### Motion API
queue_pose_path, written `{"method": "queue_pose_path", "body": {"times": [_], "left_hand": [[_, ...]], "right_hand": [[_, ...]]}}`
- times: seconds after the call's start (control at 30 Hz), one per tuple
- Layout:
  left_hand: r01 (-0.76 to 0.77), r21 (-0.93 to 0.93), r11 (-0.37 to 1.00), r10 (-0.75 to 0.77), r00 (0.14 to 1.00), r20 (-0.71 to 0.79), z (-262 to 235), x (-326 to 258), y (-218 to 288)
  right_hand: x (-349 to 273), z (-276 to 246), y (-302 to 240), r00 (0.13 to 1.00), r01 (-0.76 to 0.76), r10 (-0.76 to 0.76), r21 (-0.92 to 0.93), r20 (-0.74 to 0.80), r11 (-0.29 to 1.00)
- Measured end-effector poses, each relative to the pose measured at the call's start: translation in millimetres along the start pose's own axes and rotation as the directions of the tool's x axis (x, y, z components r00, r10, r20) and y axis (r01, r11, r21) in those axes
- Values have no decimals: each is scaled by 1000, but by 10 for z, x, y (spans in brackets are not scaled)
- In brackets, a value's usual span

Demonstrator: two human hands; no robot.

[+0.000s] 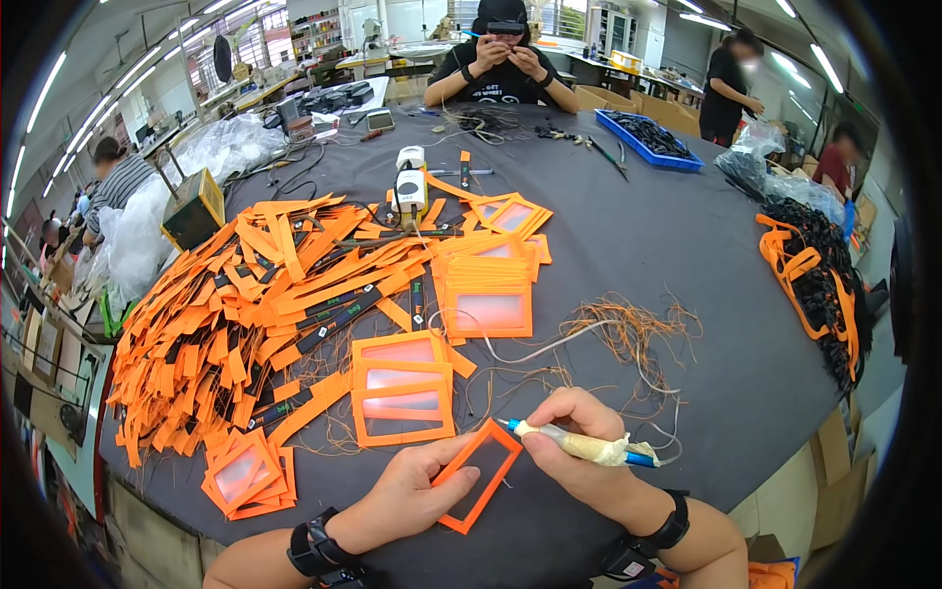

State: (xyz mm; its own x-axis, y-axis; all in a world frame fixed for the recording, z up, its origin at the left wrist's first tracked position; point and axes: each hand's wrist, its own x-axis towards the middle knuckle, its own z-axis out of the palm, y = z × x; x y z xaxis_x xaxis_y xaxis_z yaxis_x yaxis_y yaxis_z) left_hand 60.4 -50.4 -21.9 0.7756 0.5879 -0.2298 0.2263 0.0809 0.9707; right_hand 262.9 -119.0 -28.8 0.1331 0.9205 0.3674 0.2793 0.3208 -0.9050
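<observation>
1. Head view: my dark table [638, 245] carries orange strap heaps [226, 324] on the left.
2. Near me, my left hand [412, 496] grips the orange frame [478, 473].
3. My right hand [579, 442] clenches the taped tool [579, 444]; its tip could slip and mar the frame.

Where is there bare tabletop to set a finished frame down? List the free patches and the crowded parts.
Free: the dark table between the stacked orange window frames and the blue tray; also right of the loose thread tangle. Crowded: the left half under the orange strap pile, and the strip between the left hand, right hand and nearer frames.
</observation>
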Motion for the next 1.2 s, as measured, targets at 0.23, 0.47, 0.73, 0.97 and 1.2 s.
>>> {"method": "queue_pose_path", "body": {"times": [0.23, 0.47, 0.73, 0.97, 1.2], "left_hand": [[-50, -19, 999, 50, 999, 0, 7, 5, -22], [-110, -22, 994, 109, 994, -30, 32, 21, -62], [80, -225, 971, -69, 996, 57, -37, 27, -5], [75, -465, 882, -89, 996, -7, -50, 83, -110], [44, -633, 773, -115, 991, -72, -132, 104, -177]], "right_hand": [[4, -5, -15, 1000, 23, -23, -16, 4, 1000], [-12, 4, -29, 996, -63, 68, 78, -59, 995], [-19, -14, -17, 997, -22, 28, 87, -73, 996], [-29, -1, -34, 992, -61, 76, 151, -98, 987], [27, -59, 86, 968, -107, 177, 346, -178, 932]]}}
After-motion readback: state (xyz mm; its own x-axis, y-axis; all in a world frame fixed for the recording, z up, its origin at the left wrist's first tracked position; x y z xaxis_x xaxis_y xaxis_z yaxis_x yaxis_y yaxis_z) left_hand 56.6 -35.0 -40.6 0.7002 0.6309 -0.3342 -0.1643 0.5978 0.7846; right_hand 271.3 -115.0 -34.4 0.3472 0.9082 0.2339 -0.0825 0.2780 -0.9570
